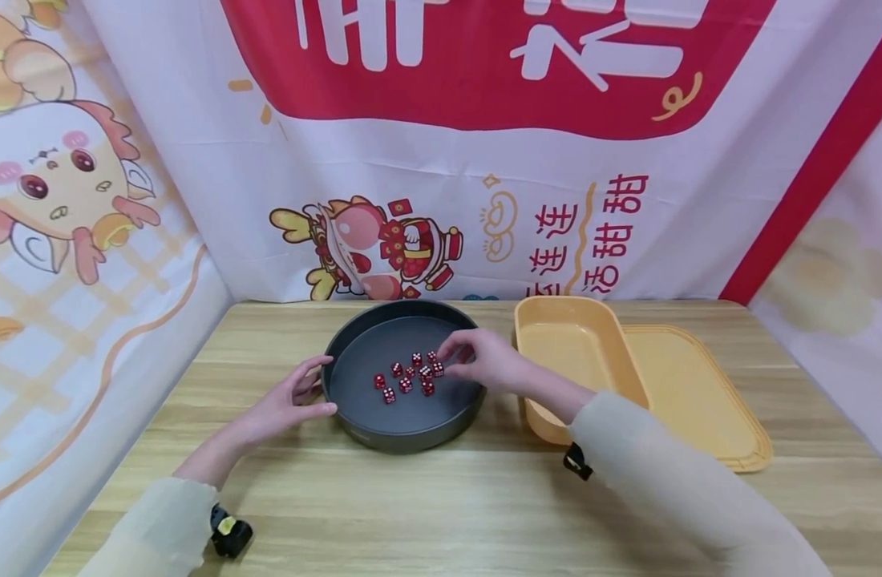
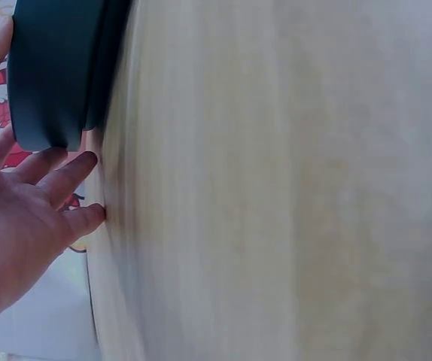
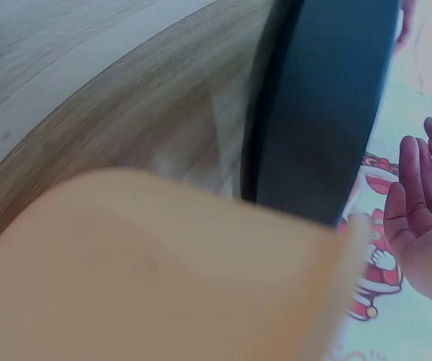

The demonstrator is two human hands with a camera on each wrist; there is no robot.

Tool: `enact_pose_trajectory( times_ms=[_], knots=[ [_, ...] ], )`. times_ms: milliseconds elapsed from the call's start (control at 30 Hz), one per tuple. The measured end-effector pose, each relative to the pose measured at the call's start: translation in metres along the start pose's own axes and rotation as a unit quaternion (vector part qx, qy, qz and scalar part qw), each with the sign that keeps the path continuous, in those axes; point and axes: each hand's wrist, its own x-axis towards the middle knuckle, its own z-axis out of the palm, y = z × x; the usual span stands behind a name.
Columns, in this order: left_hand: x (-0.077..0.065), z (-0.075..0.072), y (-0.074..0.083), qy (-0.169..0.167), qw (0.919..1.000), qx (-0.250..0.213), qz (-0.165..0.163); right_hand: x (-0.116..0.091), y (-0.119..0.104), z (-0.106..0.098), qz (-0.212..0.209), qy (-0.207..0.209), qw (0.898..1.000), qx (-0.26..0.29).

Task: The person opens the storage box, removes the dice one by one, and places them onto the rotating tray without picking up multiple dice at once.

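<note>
A round dark grey pan [image 1: 369, 336] stands on the wooden table, with several red dice [image 1: 406, 385] with white pips lying inside, mostly right of its middle. At the pan's left side is my left hand [image 1: 285, 405], fingers spread and touching the outer wall near the rim; the left wrist view shows its fingertips against the dark wall. My right hand [image 1: 487, 361] reaches over the pan's right rim. Its fingers and thumb stand apart and loosely bent beside the rightmost dice. In the right wrist view, nothing shows between the visible fingers [image 3: 419, 188].
Right of the pan sits a yellow-orange rectangular tub [image 1: 567, 332], partly behind my right forearm. A flat lid [image 1: 689, 393] of the same colour lies beside it. Printed cloth [image 1: 412, 160] hangs behind the table and along both sides.
</note>
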Motion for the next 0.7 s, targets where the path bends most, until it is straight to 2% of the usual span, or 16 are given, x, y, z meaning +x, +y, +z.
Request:
enact_pose_trajectory(
  times_ms=[200, 467, 700],
  knots=[
    [0.0, -0.006, 0.0, -0.008, 0.9999, 0.008, 0.01, -0.023, 0.003, -0.017, -0.008, 0.018, 1.0, 0.018],
    [-0.001, -0.009, 0.0, -0.012, 0.9991, 0.034, 0.024, -0.058, 0.023, -0.039, -0.033, 0.049, 0.997, 0.045],
    [-0.009, -0.011, 0.009, 0.019, 0.9965, 0.063, 0.051, -0.095, 0.043, -0.057, -0.042, 0.094, 0.993, 0.062]
  ],
)
